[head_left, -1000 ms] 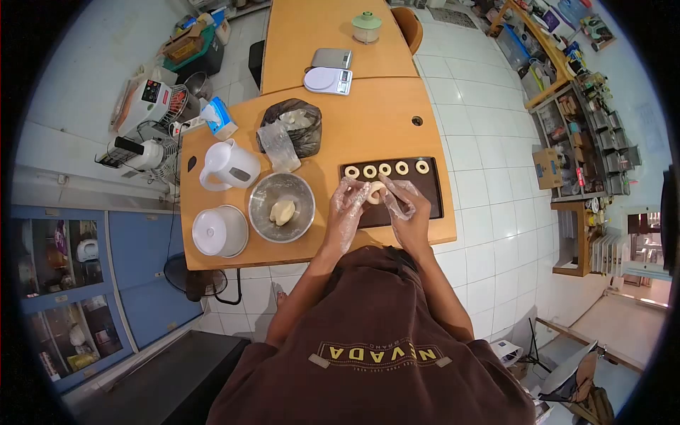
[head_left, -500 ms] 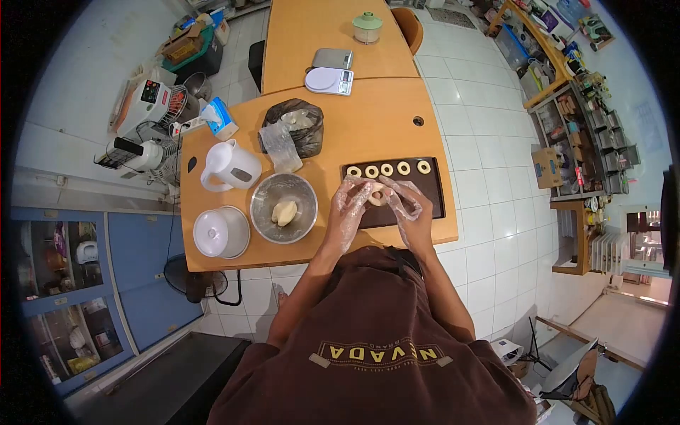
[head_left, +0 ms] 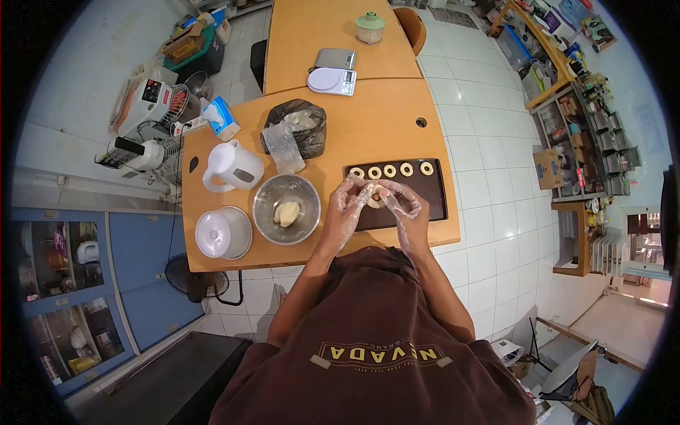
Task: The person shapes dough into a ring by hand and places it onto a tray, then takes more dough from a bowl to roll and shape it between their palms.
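Between both hands I hold a pale dough ring (head_left: 375, 202) above the dark baking tray (head_left: 438, 207). My left hand (head_left: 345, 209) pinches it from the left; my right hand (head_left: 409, 211) has its fingers closed on the opposite side. Thin clear gloves dusted with flour cover both hands. A row of several finished dough rings (head_left: 389, 171) lies along the far edge of the tray. To the left stands a metal mixing bowl (head_left: 309, 225) with a lump of dough (head_left: 286, 213) in it.
Left of the bowl are a white lidded container (head_left: 224, 232) and a white electric kettle (head_left: 234, 167). Behind the bowl sits a black plastic bag (head_left: 309, 142). Further back are a white kitchen scale (head_left: 331, 81), a grey scale (head_left: 336, 58) and a green-lidded jar (head_left: 370, 28).
My right hand has turned slightly inward and closer to my left around the dough ring. The whole view has shifted a little; the rings on the tray stay put.
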Available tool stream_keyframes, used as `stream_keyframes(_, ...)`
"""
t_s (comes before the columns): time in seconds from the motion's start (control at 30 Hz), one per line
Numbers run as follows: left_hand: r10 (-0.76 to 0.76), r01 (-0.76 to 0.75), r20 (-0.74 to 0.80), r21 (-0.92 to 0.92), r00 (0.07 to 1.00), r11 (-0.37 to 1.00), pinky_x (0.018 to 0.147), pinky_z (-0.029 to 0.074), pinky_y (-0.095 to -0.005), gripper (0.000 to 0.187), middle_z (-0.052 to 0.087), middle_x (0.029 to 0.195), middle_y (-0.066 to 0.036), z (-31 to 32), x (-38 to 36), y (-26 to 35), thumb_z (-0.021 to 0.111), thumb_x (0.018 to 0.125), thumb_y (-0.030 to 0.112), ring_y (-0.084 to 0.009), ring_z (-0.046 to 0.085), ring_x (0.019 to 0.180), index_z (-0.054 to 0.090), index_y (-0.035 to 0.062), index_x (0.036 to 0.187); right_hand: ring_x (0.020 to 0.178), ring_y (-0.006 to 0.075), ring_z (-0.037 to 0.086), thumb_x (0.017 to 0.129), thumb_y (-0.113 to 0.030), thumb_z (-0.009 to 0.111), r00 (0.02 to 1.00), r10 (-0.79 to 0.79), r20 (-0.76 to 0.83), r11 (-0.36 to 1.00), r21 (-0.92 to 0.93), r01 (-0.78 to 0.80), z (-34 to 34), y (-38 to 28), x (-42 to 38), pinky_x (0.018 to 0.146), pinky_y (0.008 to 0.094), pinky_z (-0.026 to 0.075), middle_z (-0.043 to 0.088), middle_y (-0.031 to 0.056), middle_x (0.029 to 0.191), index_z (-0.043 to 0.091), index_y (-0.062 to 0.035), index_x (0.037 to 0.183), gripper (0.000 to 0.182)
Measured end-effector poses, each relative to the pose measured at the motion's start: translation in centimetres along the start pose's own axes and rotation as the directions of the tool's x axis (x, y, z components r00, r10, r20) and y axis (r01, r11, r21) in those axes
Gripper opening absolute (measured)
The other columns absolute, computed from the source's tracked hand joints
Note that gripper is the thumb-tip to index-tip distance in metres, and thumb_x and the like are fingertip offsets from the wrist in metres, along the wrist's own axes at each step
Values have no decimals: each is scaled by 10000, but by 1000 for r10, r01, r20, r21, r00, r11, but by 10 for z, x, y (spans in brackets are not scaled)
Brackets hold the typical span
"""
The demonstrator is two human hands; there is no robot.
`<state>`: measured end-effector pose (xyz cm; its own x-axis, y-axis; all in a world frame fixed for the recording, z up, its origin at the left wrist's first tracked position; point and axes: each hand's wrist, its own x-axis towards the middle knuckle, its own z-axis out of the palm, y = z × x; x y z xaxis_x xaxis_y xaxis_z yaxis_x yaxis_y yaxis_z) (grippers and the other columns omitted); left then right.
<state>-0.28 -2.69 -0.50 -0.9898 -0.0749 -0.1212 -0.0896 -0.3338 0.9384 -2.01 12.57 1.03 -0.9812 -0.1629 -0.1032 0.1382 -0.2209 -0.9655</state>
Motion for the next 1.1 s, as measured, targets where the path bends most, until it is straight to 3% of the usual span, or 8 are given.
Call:
stream_keyframes(0.1,101,-107,105,56,989,993,893,477,-249,123,652,1072,2,-5,5,1,617,1052,132,-60,596,996,656,44,1130,1022,113,644,978,-93,725,1000,4,-2,999,-33,-4,0,-2,1,947,277,497,732,56,1073,732,41,1152,220)
stream_keyframes(0.2,19,-17,-26,74,999,997,926,481,-273,94,616,1068,-32,-2,5,11,621,1044,97,-95,598,1014,608,17,1093,1008,116,647,971,-80,728,999,7,-41,1000,-15,-8,-1,2,2,934,273,498,731,54,1065,737,37,1136,202)
stream_keyframes(0.3,8,-9,-9,-81,1000,997,904,481,-272,87,607,1058,-35,-1,8,5,622,1042,94,-94,600,986,584,23,1075,993,119,646,968,-71,731,996,-61,-65,998,17,62,5,1,2,923,279,501,725,65,1075,742,39,1131,198)
stream_keyframes(0.4,66,-70,51,75,997,995,920,456,-277,70,620,1004,-5,-1,10,5,609,1048,107,-95,590,985,597,40,1064,999,135,654,974,-48,719,996,-76,-47,996,-44,74,4,-3,2,925,285,512,709,80,1089,740,49,1144,197)
stream_keyframes(0.63,46,-44,64,-36,997,998,914,453,-276,71,618,999,-17,1,8,-1,603,1049,112,-91,577,986,589,43,1058,992,145,660,959,-33,731,993,-104,-49,990,-98,99,-5,6,3,892,283,523,712,106,1075,759,35,1126,183)
stream_keyframes(0.73,55,-56,41,36,998,998,912,453,-277,61,621,993,-17,5,8,0,601,1050,111,-92,575,984,583,53,1053,1003,156,665,952,-26,737,992,-93,-85,991,-106,84,-2,5,2,895,288,525,716,110,1098,764,38,1106,169)
stream_keyframes(0.97,21,-24,56,58,998,998,944,456,-293,63,628,999,-18,7,6,0,592,1058,109,-106,582,997,562,54,1057,955,190,689,935,-69,763,975,-219,22,908,-361,212,-12,9,2,851,327,543,751,140,1032,759,54,1103,209)
stream_keyframes(1.1,32,-37,61,82,998,996,933,459,-284,58,601,1007,-18,7,6,0,591,1054,87,-100,571,992,552,46,1068,939,192,690,929,-71,767,968,-251,23,894,-377,241,-13,7,1,844,333,538,753,140,1012,761,49,1095,205)
